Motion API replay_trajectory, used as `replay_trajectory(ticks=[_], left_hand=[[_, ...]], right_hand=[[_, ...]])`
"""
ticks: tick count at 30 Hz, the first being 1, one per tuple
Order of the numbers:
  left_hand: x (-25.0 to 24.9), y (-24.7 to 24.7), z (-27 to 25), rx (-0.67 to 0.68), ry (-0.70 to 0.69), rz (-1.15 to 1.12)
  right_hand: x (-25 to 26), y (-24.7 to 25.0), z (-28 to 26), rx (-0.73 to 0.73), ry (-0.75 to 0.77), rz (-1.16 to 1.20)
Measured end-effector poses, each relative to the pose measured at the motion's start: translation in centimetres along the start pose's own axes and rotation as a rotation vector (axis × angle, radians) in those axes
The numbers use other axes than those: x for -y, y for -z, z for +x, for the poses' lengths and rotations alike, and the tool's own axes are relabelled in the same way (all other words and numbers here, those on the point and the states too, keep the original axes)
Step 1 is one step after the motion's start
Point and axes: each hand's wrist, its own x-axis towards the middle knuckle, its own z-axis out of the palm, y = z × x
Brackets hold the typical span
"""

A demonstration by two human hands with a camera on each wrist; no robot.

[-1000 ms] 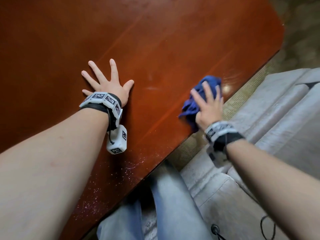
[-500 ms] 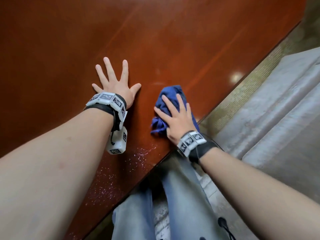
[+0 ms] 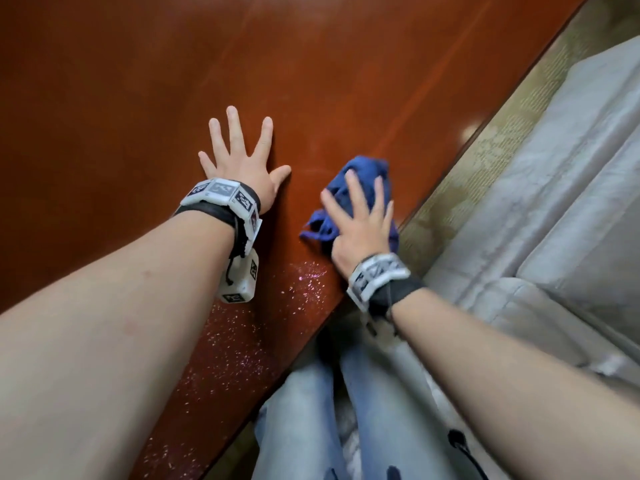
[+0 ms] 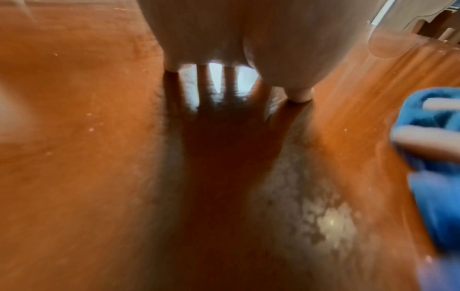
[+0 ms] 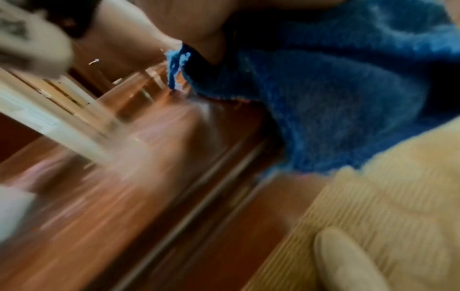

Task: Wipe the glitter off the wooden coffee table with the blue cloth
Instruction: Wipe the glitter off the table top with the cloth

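Right hand: the right hand [image 3: 360, 226] lies palm-down on the blue cloth [image 3: 362, 178], fingers straight and spread, pressing the bunched cloth onto the surface without curling round it; the thumb cannot be made out.
Left hand: the left hand [image 3: 242, 161] rests flat on the bare wood, fingers fanned wide apart, thumb pointing toward the cloth, holding nothing.
Left hand, wrist view: the fingertips [image 4: 300, 94] touch the wood and cast a dark, hand-shaped shadow toward the camera.
Blue cloth: crumpled into a loose wad near the near edge of the surface, just right of the left hand; parts of it stick out beyond the fingertips and to the left of the palm. In the right wrist view the blue cloth [image 5: 336, 102] fills the upper right, heavily blurred.
Glitter: a scatter of pale, sparkling glitter [image 3: 304, 282] lies on the wood just this side of the cloth and between the two wrists, thinning out along the near edge under the left forearm.
Surface: a glossy reddish-brown wooden coffee table [image 3: 346, 81] with a bright light reflection near its right edge.
Surroundings: a patterned beige rug [image 3: 502, 140] runs beside the table edge, a grey sofa [image 3: 571, 202] lies to the right, and the person's light blue jeans [image 3: 301, 427] show below.
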Motion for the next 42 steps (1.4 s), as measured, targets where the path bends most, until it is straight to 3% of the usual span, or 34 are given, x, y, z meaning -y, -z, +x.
replay_trajectory(ticks=[3, 5, 7, 9, 11, 14, 17, 19, 23, 28, 32, 35, 38, 40, 42], left_hand=[[1.3, -0.7, -1.0, 0.001, -0.044, 0.031], [2.3, -1.2, -1.6, 0.003, -0.059, 0.044], [2.9, -1.5, -2.3, 0.013, -0.064, 0.042], [3.4, -1.8, -2.7, 0.009, -0.071, 0.054], [4.0, -2.0, -3.0, 0.002, -0.09, 0.068], [4.3, -2.3, -3.1, -0.018, -0.111, 0.061], [4.4, -2.5, -3.0, -0.039, -0.11, 0.044], [4.4, -2.6, -3.1, -0.045, -0.109, 0.04], [4.5, -2.2, -3.2, -0.04, -0.108, 0.033], [4.5, -1.9, -3.6, -0.013, -0.034, -0.01], [4.5, -2.3, -3.6, -0.026, -0.01, -0.027], [4.6, -2.4, -3.7, -0.032, -0.014, -0.031], [5.2, -2.3, -3.7, -0.034, -0.013, -0.035], [5.7, -2.5, -4.2, -0.036, 0.028, -0.064], [6.0, -2.9, -4.6, -0.037, 0.072, -0.096]], right_hand=[[2.8, -3.1, -5.6, 0.098, 0.044, 0.002], [2.5, -3.0, -5.8, 0.156, 0.057, -0.019], [0.7, -1.7, -4.2, 0.085, 0.001, -0.023], [-1.7, 0.2, -1.6, -0.066, -0.152, 0.032], [-3.3, 1.7, 0.4, -0.11, -0.271, 0.089], [-1.6, 1.3, 0.3, -0.151, -0.335, 0.079], [3.5, -3.0, -3.6, -0.141, -0.21, 0.072], [6.5, -5.6, -6.8, -0.024, -0.08, 0.069], [5.6, -5.3, -7.4, 0.102, 0.028, 0.032], [-0.3, -0.9, -2.1, -0.033, -0.089, 0.072], [2.4, -2.7, -3.4, -0.139, -0.152, 0.062], [6.2, -6.3, -8.2, -0.019, 0.024, 0.049], [5.9, -6.9, -9.6, 0.152, 0.123, 0.03], [4.0, -5.8, -8.6, 0.068, 0.138, 0.029], [1.9, -4.0, -6.4, -0.009, 0.036, 0.049]])
